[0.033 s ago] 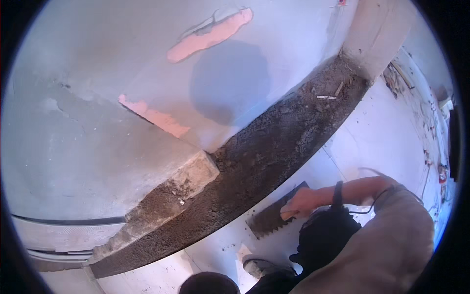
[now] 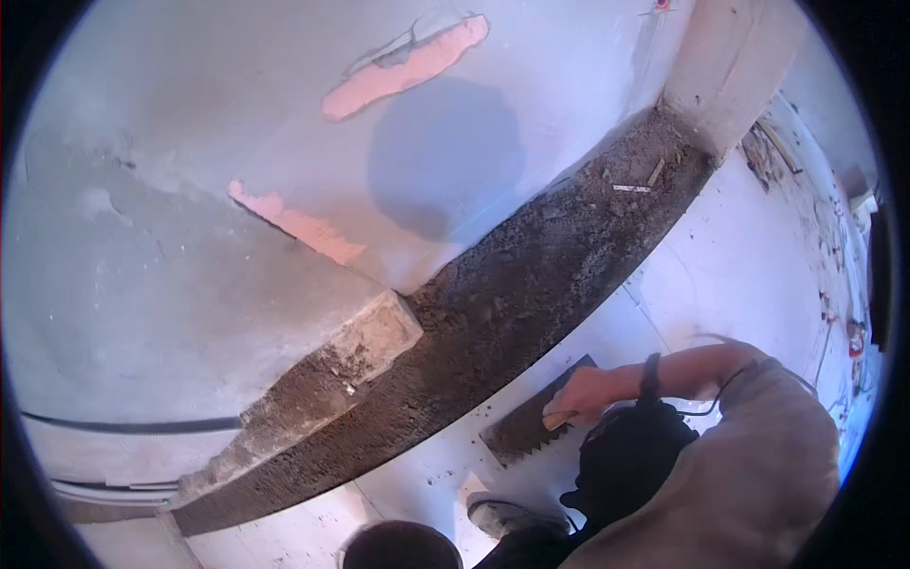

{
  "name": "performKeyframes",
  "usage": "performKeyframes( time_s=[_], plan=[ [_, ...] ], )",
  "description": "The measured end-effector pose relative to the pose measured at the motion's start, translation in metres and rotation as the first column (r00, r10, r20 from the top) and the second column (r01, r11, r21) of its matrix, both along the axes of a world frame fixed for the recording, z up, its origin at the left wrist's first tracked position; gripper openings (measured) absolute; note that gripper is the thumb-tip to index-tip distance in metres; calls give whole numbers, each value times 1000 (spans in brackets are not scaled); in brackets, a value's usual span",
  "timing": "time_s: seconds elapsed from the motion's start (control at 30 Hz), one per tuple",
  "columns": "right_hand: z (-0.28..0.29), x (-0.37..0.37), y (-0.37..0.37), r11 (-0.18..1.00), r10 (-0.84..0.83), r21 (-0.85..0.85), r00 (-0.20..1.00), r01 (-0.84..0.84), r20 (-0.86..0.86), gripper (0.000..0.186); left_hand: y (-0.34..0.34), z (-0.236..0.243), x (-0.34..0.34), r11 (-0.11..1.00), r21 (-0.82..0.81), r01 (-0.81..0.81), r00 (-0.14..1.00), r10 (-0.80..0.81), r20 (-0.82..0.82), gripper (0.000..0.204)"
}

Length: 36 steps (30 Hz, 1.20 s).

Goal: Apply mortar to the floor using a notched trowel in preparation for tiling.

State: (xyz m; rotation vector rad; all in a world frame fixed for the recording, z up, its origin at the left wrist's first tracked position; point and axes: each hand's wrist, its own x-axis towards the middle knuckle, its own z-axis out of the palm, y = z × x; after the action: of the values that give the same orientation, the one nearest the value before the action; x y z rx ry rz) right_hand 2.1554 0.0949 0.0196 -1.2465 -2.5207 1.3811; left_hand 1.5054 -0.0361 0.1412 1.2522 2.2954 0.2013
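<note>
In the head view, a crouching co-worker's hand (image 2: pixel 583 394), fingers curled round the handle, presses a notched trowel (image 2: pixel 531 427) flat on the white floor (image 2: pixel 739 275) just beside the dark mortar strip (image 2: pixel 512 313), likely for scraping; the wearer's own hands are out of view.

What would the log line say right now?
person's hand: holds notched trowel | blade: on white floor | beside: dark mortar strip
</note>
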Motion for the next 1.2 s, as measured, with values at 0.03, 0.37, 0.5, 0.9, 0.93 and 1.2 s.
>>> performKeyframes(
  time_s=[0.03,0.37,0.5,0.9,0.93,1.2],
  plan=[
    [-5,-2,-5,999,25,29,1000,-25,9,25,2,12,24,941,13,-337,925,329,192,16],
    [26,-14,15,948,-92,265,947,178,-307,34,142,68,239,937,33,-348,787,273,554,32],
    [69,-18,14,965,-167,148,942,217,-292,43,185,46,295,990,4,-143,680,95,727,39],
    [105,-50,51,627,-516,466,781,624,-351,54,280,17,421,983,-179,40,490,137,861,38],
    [99,-48,54,566,-517,501,755,655,-403,54,283,14,426,983,-178,44,483,135,865,38],
    [21,14,60,245,-769,233,335,941,-544,54,291,-68,349,973,-162,-167,546,228,807,42]
  ],
)
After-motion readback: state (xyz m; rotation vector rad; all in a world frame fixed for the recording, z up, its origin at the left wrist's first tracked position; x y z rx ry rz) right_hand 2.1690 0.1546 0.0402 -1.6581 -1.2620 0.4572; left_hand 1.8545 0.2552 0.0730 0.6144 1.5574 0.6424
